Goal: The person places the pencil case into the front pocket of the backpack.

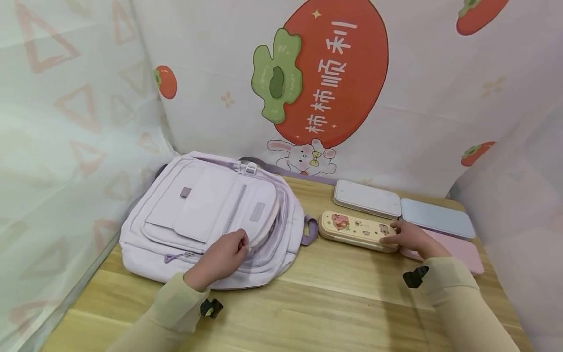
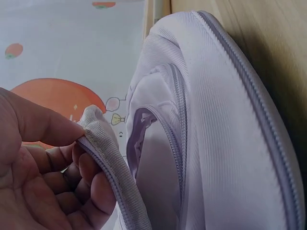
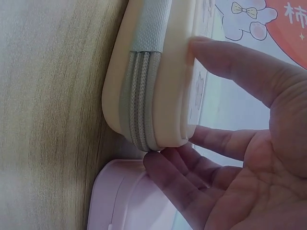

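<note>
Right of the backpack [image 1: 200,203] pinched by the left hand [image 1: 223,258], the cream pencil case [image 1: 362,228] (likely light, stiff) is held, sensibly, by its end in the right hand [image 1: 412,238].

Indoors, home/studio unclear, booth-like, wood tbl [image 1: 308,313], cloth walls [image 1: 211,49] 3 sides, cartoon persimmon pics [image 1: 347,83]

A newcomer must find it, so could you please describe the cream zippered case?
On the wooden table, look right of the lavender fabric backpack. The oblong cream zippered case lies there; unlike the white case, pale blue case and pink case, it bears cartoon pictures.
</note>
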Motion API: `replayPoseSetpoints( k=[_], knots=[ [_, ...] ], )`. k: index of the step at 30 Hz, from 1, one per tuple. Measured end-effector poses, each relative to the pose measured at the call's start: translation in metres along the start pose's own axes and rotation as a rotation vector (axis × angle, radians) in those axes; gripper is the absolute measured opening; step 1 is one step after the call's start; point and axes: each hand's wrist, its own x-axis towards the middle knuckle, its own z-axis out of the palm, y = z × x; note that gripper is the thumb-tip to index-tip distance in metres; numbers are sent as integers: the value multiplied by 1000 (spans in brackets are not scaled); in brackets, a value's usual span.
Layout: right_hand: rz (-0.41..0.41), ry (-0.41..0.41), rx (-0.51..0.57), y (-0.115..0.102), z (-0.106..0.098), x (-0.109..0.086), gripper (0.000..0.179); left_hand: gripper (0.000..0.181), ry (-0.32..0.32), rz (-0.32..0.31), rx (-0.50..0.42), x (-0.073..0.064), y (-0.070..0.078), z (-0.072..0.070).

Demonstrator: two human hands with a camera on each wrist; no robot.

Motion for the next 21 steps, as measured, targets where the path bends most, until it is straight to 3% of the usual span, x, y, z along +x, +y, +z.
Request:
replayPoseSetpoints(
  k=[5,11,13,17,21],
  knots=[
    [17,-2,12,-3,2,1,83,12,-24,-1,-38,-5,5,-1],
    [-17,11,11,-4,0,-1,79,11,33,24,-34,-1,12,-2],
    [-20,14,10,-3,0,-2,79,8,35,14,-4,3,14,1],
    [-23,19,0,-1,1,-3,79,15,-24,-19,116,7,16,10],
    [-24,23,7,0,3,-3,80,16,-46,18,245,7,16,17]
  ],
)
